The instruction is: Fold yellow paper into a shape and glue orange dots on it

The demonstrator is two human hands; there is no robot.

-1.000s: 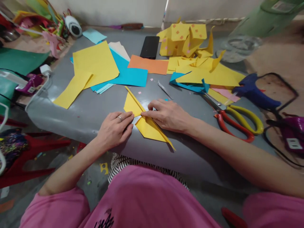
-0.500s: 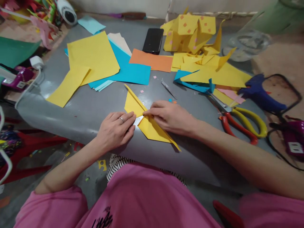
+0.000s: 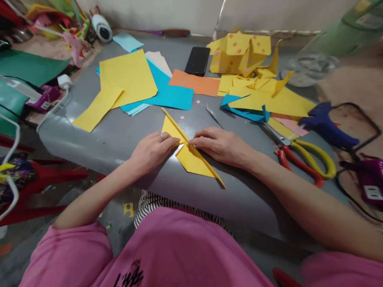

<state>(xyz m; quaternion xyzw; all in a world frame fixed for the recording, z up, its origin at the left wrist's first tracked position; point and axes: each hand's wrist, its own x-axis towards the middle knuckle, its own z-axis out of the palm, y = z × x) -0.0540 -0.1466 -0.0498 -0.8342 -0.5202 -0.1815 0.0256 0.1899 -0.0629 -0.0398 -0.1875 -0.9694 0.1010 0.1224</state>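
In the head view, a folded yellow paper lies on the grey table at the middle of the frame, a narrow raised strip running slantwise along it from upper left to lower right. The person's left hand seems to pinch its inner edge, just left of the centre, where a small pale patch shows. The right hand rests its bent fingertips against the strip near the same spot; whether thumb and finger clasp it cannot be told.

The step in hand looks like shaping and pressing a crease at the paper's middle. The next move would call for the left hand to hold the edge steady and the right to press evenly, without bending the strip.

Scissors and a blue glue gun lie right of the hands, and a phone at upper centre; neither hand touches them.
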